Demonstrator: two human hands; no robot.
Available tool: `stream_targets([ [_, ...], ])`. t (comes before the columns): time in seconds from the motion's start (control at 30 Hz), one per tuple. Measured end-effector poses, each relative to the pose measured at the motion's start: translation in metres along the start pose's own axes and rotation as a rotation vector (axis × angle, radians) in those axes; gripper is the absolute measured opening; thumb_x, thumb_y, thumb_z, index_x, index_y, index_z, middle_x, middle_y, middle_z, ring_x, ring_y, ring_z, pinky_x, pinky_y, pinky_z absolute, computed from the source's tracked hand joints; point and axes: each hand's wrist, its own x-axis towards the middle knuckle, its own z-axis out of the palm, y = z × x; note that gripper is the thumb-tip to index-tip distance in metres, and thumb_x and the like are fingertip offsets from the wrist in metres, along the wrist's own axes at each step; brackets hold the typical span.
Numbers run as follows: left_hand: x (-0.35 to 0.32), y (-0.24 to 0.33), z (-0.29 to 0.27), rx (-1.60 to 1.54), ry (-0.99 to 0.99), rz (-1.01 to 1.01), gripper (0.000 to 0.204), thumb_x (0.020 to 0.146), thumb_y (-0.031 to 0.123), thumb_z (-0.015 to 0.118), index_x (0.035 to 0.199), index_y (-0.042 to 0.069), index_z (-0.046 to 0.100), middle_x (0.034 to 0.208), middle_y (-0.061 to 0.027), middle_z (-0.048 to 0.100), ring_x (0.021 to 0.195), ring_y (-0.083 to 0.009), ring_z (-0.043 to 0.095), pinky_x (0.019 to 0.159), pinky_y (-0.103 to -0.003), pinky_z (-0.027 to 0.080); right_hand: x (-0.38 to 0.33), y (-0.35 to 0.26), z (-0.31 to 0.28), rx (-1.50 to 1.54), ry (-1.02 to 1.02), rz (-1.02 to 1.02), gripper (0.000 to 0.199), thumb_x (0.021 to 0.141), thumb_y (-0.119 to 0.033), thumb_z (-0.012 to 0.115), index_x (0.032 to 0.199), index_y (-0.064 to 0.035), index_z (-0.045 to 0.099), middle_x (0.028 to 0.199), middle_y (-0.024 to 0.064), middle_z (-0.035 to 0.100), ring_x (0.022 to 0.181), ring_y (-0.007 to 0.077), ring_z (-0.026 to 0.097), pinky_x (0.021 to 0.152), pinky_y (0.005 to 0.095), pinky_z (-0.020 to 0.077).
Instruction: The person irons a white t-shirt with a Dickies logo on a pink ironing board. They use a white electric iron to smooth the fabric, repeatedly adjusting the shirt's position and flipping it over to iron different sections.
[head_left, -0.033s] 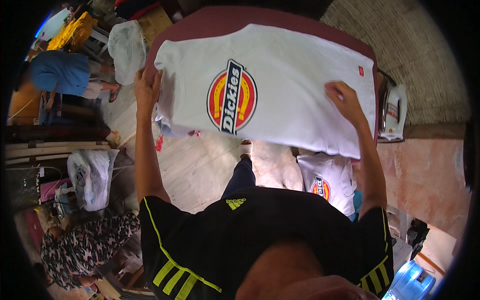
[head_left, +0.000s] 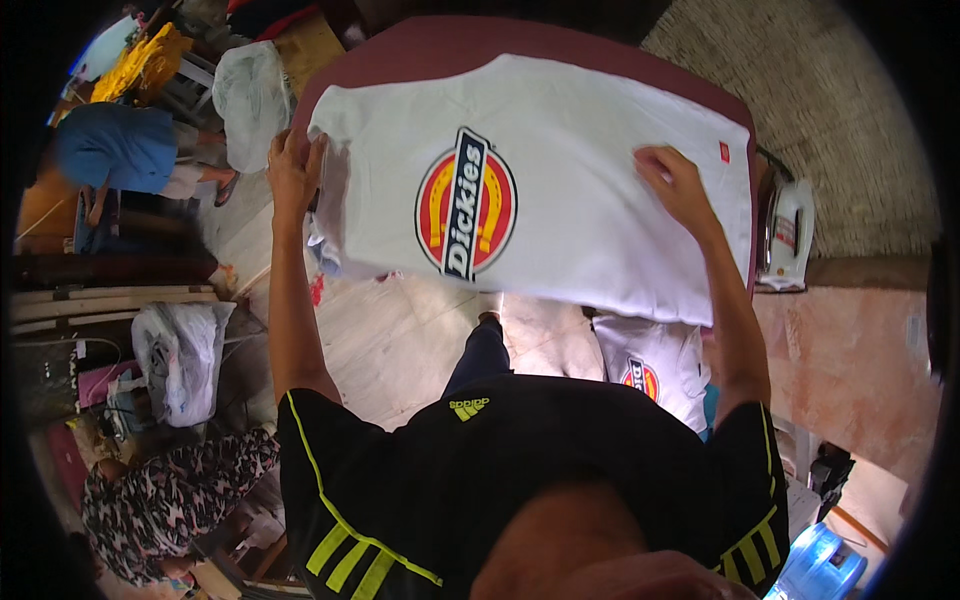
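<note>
A white T-shirt lies spread over a maroon ironing board, its near edge hanging toward me. It bears a round red and yellow emblem crossed by a dark band. At the left end, my left hand is closed on the shirt's edge by the rim of the board; its fingertips are partly hidden. My right hand is over the right half of the shirt, fingers loosely bent and apart, with no cloth gathered in them. A small red tag shows near the shirt's right end.
A clothes iron stands beyond the board's right end. Below hangs another white printed garment. Two people are at the left, one in a blue shirt, one in patterned clothing. Plastic bags and a blue water jug are nearby.
My right hand has moved slightly left and away from me over the shirt. My left hand keeps its place at the shirt's left edge.
</note>
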Motion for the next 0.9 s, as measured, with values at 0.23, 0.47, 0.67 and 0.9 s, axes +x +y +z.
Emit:
stream_targets([
  [0.23,0.070,-0.050,0.064,-0.059,-0.486,-0.406,0.055,0.088,0.050,0.072,0.108,-0.001,0.069,0.097,-0.0131,0.068,0.089,-0.0274,0.064,0.079,-0.036,0.050,0.207,-0.009,0.100,-0.617,0.015,-0.218,0.034,0.098,-0.031,0.060,0.119,-0.0053,0.069,0.118,0.0139,0.066,0.118,0.0330,0.057,0.102,0.0425,0.0439],
  [0.47,0.087,-0.038,0.054,-0.702,-0.593,-0.647,0.033,0.091,0.034,0.076,0.099,0.001,0.073,0.080,0.0028,0.064,0.072,-0.0075,0.053,0.064,-0.024,0.042,0.246,0.007,0.109,-0.239,-0.366,-0.187,0.030,0.095,-0.027,0.065,0.116,-0.0075,0.071,0.111,0.0098,0.066,0.107,0.0287,0.059,0.093,0.0396,0.0462],
  [0.67,0.074,-0.059,0.076,-0.653,-0.305,-0.543,0.024,0.094,0.026,0.071,0.099,0.002,0.072,0.075,0.0004,0.067,0.065,-0.0103,0.057,0.061,-0.028,0.045,0.259,0.004,0.101,-0.129,-0.371,0.016,0.022,0.087,-0.018,0.073,0.104,-0.0034,0.071,0.096,0.0089,0.066,0.088,0.0222,0.063,0.079,0.0324,0.0500],
  [0.9,0.075,-0.050,0.069,-0.210,-0.296,-0.372,0.027,0.092,0.034,0.071,0.106,0.011,0.073,0.077,-0.0132,0.069,0.069,-0.0304,0.065,0.065,-0.039,0.050,0.252,0.013,0.111,-0.087,-0.268,-0.038,0.020,0.086,-0.013,0.076,0.101,-0.0011,0.070,0.090,0.0062,0.063,0.081,0.0144,0.058,0.073,0.0280,0.0480],
])
